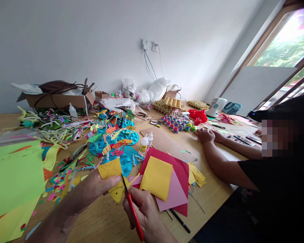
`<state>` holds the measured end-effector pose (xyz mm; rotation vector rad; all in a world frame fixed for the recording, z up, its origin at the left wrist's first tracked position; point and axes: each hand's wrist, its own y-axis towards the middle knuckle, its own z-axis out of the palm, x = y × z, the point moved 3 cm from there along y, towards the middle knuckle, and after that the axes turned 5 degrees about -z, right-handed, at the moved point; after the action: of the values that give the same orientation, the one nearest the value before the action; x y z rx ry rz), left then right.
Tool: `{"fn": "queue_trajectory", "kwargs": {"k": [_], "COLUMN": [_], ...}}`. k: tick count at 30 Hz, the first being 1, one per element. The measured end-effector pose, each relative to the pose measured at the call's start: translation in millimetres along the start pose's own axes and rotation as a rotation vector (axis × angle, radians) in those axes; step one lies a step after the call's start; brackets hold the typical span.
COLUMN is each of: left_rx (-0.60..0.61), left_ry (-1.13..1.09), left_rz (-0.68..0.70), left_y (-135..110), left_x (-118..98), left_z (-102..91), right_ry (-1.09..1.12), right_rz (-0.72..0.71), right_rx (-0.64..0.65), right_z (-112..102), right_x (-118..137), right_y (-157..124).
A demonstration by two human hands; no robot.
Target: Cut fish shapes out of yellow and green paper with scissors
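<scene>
Worktop, near edge: left hand with cutout, right hand with scissors just right of it. Paper stack right of both. Glue bottles behind stack. Box far left, egg trays far centre. Co-worker's hand at right.

Craft room: wooden table strewn with coloured paper, pipe cleaners.
</scene>
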<state>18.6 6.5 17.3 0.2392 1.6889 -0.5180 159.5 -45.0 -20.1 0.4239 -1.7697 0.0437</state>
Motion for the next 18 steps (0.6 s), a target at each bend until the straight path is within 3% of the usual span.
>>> {"fn": "queue_trajectory", "kwargs": {"k": [4,9,18], "left_rx": [0.056,0.039,0.097], "left_ry": [0.038,0.021,0.016], "left_rz": [-0.003,0.028,-0.033], "left_y": [-0.3,0.2,0.0], "left_x": [0.1,2.9,1.2], "left_z": [-0.5,-1.6,-2.1], "right_ry": [0.002,0.009,0.009], "right_rz": [0.001,-0.017,-0.031], "right_rx": [-0.025,-0.027,0.01], "right_z": [0.8,1.8,-1.0], "right_x": [-1.0,1.6,0.0], "right_y": [1.2,0.7,-1.0]}}
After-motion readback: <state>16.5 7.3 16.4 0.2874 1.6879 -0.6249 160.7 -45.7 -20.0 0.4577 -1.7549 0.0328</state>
